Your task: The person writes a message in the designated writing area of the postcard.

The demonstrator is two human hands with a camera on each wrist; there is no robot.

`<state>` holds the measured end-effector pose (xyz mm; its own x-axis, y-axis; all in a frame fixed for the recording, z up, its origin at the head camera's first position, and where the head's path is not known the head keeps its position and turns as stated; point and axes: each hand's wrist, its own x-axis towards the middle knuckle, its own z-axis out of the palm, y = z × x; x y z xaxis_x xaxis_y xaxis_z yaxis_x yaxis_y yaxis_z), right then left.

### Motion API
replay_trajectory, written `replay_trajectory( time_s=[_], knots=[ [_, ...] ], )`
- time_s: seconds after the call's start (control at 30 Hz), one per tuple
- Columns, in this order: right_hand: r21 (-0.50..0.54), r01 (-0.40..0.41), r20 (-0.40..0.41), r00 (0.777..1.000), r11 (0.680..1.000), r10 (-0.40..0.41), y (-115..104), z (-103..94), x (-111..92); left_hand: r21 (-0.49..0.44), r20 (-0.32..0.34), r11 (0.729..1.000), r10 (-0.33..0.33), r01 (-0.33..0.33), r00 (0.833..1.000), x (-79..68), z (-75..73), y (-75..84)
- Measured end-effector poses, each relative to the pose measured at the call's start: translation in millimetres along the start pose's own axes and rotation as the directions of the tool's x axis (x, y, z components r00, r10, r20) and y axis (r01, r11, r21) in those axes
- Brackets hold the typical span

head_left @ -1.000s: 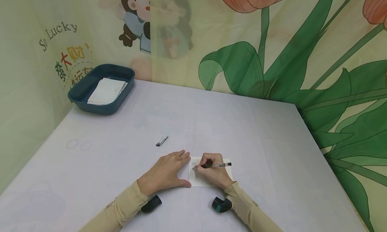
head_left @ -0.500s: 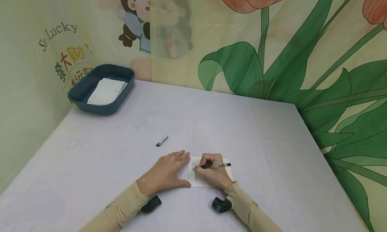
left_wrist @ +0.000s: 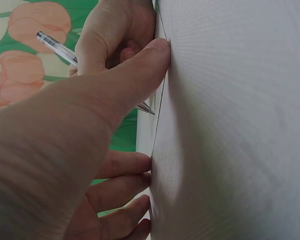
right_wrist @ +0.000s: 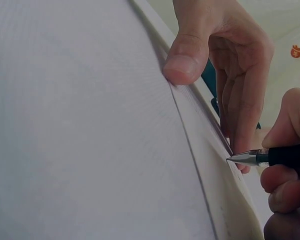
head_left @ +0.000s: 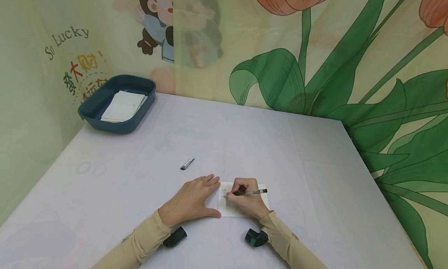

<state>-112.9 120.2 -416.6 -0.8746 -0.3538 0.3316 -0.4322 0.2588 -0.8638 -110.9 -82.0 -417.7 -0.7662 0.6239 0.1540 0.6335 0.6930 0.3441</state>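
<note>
A small white sheet of paper [head_left: 233,210] lies on the table with a few small dark marks near its upper left. My right hand [head_left: 249,199] pinches a clear-barrelled pen [head_left: 258,191] with a black grip, its metal tip [right_wrist: 244,158] at the paper's written part. At the sheet's left edge my left hand [head_left: 191,199] rests with its fingers spread, thumb tip at the lower left corner and fingertips near the upper left one. The right hand covers much of the paper's right half.
A pen cap [head_left: 187,164] lies on the white-covered table [head_left: 266,144] beyond the left hand. In the far left corner stands a dark blue tray [head_left: 120,127] holding a stack of white papers [head_left: 123,105]. Printed curtains [head_left: 206,82] rise behind the table.
Small marks have been added on the paper near the pen tip, just below the first ones. Both hands stay in almost the same place.
</note>
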Motion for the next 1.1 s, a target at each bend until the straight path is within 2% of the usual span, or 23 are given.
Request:
replay_trajectory(
  time_s=[0.4, 0.73, 1.1],
  knots=[
    [0.0, -0.026, -0.006, 1.0, 1.0, 0.026, 0.4, -0.3, -0.1, 0.006, -0.005, 1.0, 0.002, -0.002, 1.0, 0.0, 0.2, 0.4],
    [0.072, -0.071, -0.041, 0.996, 0.995, 0.074, 0.7, -1.8, -0.9, 0.02, -0.014, 1.0, 0.014, -0.014, 1.0, 0.1, 0.3, 0.1],
    [0.101, -0.096, -0.101, 0.989, 0.99, 0.106, -2.8, -6.9, -1.6, 0.017, -0.005, 1.0, 0.004, -0.004, 1.0, 0.5, 0.7, 0.5]
  ],
)
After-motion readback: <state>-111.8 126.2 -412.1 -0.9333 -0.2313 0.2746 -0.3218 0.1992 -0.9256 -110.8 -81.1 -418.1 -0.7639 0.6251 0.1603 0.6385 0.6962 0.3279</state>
